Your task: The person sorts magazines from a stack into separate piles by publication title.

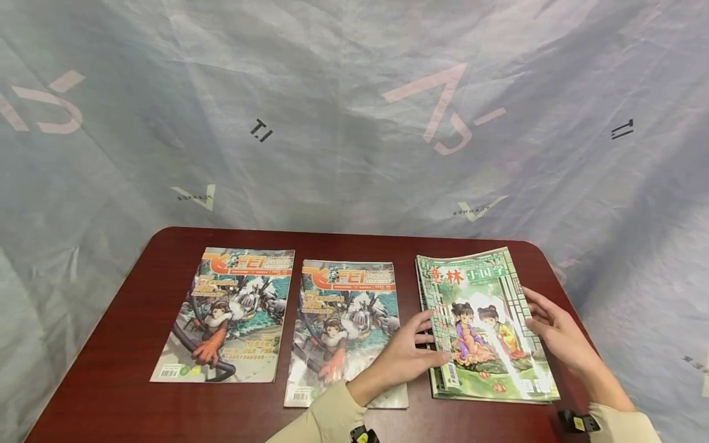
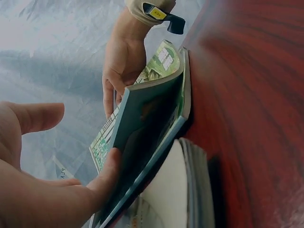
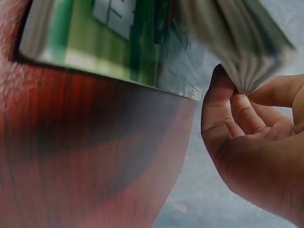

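Observation:
A green-covered magazine (image 1: 487,375) with two cartoon children lies on top of a small stack at the table's right side. My right hand (image 1: 562,335) pinches its right edge between thumb and fingers; the right wrist view shows the pages (image 3: 237,52) raised above another green magazine (image 3: 80,38). At the stack's left edge is my left hand (image 1: 401,360), its fingers loosely extended. In the left wrist view a left fingertip (image 2: 111,164) touches the magazine's edge while the thumb stands apart. A dark gap separates the lifted magazine (image 2: 152,90) from the one beneath.
Two matching FEI magazines lie face up, one at the left (image 1: 244,332) and one in the middle (image 1: 349,320), partly under my left forearm. They rest on a dark red table (image 1: 122,344) with rounded back corners. A grey printed cloth (image 1: 332,123) hangs behind.

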Motion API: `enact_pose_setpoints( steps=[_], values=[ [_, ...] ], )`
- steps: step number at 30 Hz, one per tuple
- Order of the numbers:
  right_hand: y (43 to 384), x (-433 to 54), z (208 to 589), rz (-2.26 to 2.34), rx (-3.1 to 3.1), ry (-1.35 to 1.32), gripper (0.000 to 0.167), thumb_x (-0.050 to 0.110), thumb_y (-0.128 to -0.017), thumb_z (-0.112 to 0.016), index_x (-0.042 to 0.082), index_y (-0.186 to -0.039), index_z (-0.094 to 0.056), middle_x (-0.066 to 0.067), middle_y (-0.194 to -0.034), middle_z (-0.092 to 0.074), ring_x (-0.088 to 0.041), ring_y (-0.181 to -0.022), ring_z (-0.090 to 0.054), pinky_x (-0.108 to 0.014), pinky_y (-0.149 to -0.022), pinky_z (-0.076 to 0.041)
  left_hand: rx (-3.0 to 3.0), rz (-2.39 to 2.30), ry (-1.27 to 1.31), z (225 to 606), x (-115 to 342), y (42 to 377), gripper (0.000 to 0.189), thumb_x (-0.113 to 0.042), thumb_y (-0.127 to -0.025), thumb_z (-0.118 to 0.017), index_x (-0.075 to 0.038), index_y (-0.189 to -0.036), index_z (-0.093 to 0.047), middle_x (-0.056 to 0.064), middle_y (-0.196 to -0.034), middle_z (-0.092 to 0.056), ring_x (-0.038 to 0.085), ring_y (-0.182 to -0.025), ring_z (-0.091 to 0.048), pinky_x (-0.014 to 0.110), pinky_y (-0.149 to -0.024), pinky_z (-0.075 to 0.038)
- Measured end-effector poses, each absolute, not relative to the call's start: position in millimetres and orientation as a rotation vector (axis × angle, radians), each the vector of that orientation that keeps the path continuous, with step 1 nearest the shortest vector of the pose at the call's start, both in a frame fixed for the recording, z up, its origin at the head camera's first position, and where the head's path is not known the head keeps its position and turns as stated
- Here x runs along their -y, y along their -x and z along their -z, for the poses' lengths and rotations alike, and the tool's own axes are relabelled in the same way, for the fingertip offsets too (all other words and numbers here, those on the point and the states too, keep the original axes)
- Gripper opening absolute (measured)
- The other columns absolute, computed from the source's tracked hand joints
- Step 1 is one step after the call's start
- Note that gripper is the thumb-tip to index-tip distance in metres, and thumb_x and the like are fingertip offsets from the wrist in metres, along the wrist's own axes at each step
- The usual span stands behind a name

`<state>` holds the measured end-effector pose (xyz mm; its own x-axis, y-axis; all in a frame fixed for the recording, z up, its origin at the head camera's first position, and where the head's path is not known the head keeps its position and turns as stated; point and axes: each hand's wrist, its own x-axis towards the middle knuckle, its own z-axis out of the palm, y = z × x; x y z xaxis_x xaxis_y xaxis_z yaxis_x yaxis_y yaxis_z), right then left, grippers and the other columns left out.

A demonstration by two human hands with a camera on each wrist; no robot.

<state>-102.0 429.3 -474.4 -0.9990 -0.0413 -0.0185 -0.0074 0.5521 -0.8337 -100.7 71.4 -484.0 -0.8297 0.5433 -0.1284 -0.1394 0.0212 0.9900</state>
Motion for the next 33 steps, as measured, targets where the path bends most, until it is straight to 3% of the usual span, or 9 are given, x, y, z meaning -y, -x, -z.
enact_pose_setpoints(
  steps=[21, 23, 28, 30, 33],
  values=[
    [98, -438, 487, 1.434, -2.758, -0.087, 0.061, -0.005, -0.109, -0.062, -0.015, -0.164, -0.036, 0.013, -0.114, -0.071, -0.001, -0.093, -0.071, -0.028, -0.071, -0.062, -1.828, -1.808, -0.453, 494, -71, 97, 0.086, -0.015, -0.098, -0.083, -0.01, -0.172, -0.039, 0.021, -0.169, -0.047, 0.041, -0.141, -0.062, 0.036, -0.11, -0.058],
    [98, -438, 487, 1.412, -2.775, -0.094, 0.06, -0.004, -0.109, -0.063, -0.015, -0.163, -0.038, 0.006, -0.117, -0.073, 0.001, -0.094, -0.07, -0.026, -0.072, -0.062, -1.818, -1.799, -0.457, 494, -71, 97, 0.087, -0.015, -0.098, -0.083, -0.01, -0.172, -0.038, 0.021, -0.17, -0.046, 0.042, -0.142, -0.061, 0.038, -0.111, -0.057],
    [97, -439, 485, 1.284, -2.799, -0.14, 0.057, 0.003, -0.112, -0.063, -0.016, -0.162, -0.041, -0.034, -0.137, -0.065, 0.011, -0.098, -0.064, -0.02, -0.077, -0.059, -1.811, -1.79, -0.457, 493, -71, 96, 0.086, -0.015, -0.1, -0.082, -0.01, -0.173, -0.037, 0.023, -0.17, -0.045, 0.046, -0.142, -0.061, 0.043, -0.115, -0.056],
    [96, -439, 484, 1.223, -2.794, -0.174, 0.056, 0.006, -0.114, -0.062, -0.016, -0.161, -0.042, -0.039, -0.141, -0.06, 0.014, -0.098, -0.062, -0.02, -0.078, -0.059, -1.819, -1.788, -0.46, 492, -71, 96, 0.086, -0.014, -0.1, -0.082, -0.011, -0.173, -0.038, 0.023, -0.169, -0.045, 0.046, -0.141, -0.062, 0.045, -0.115, -0.056],
    [95, -440, 485, 1.16, -2.806, -0.212, 0.055, 0.01, -0.114, -0.062, -0.016, -0.159, -0.045, -0.036, -0.136, -0.062, 0.013, -0.094, -0.061, -0.023, -0.075, -0.058, -1.826, -1.783, -0.47, 493, -71, 96, 0.086, -0.014, -0.099, -0.082, -0.011, -0.173, -0.037, 0.023, -0.169, -0.046, 0.046, -0.141, -0.063, 0.046, -0.115, -0.055]
  ],
)
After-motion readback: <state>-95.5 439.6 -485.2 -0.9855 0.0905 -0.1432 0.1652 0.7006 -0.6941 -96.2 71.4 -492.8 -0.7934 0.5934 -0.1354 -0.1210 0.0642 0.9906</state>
